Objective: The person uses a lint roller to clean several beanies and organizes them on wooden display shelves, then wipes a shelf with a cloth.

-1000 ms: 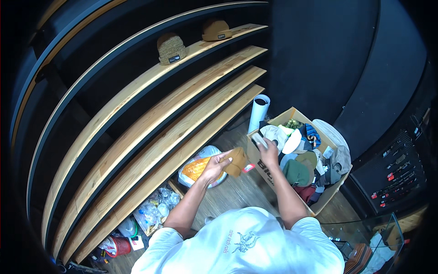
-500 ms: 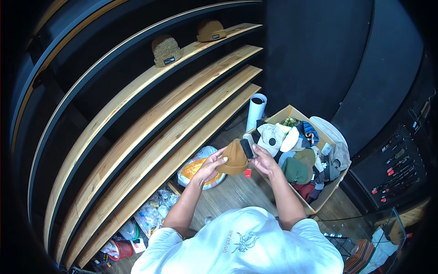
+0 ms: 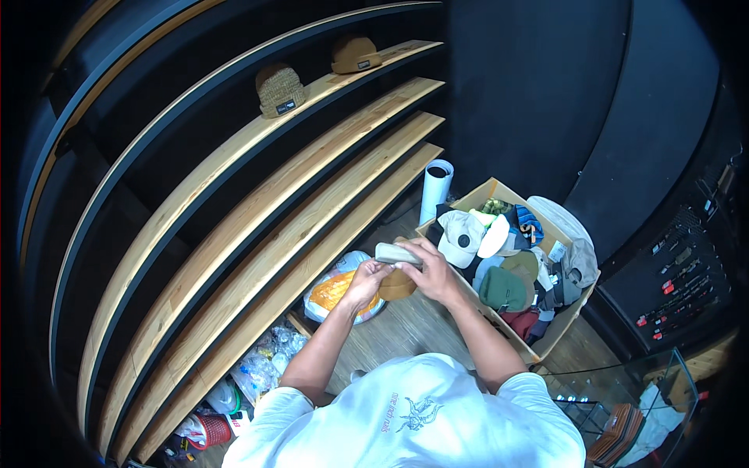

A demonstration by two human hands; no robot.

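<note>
A tan-brown beanie (image 3: pixel 399 285) is held in front of me, partly covered by my hands. My left hand (image 3: pixel 364 283) is closed on its left side, thumb toward the middle. A brush with a light grey back (image 3: pixel 395 253) lies across the upper part of the beanie, with my right hand (image 3: pixel 431 271) closed around its right end. The bristles now face down and are hidden, so whether they touch the knit I cannot tell. The fingertips of both hands are close together at the brush's lower edge.
A cardboard box (image 3: pixel 558 341) full of caps and beanies stands right of my hands, beside a white roll (image 3: pixel 435 192). Wooden shelves (image 3: pixel 343 129) run along the left, two beanies on an upper one. Below lie plastic bags (image 3: pixel 337 295); a glass case (image 3: pixel 677 390) is lower right.
My right hand has brought the brush from the beanie's right side to over its upper part and turned it bristles down. My left hand keeps hold of the beanie.
</note>
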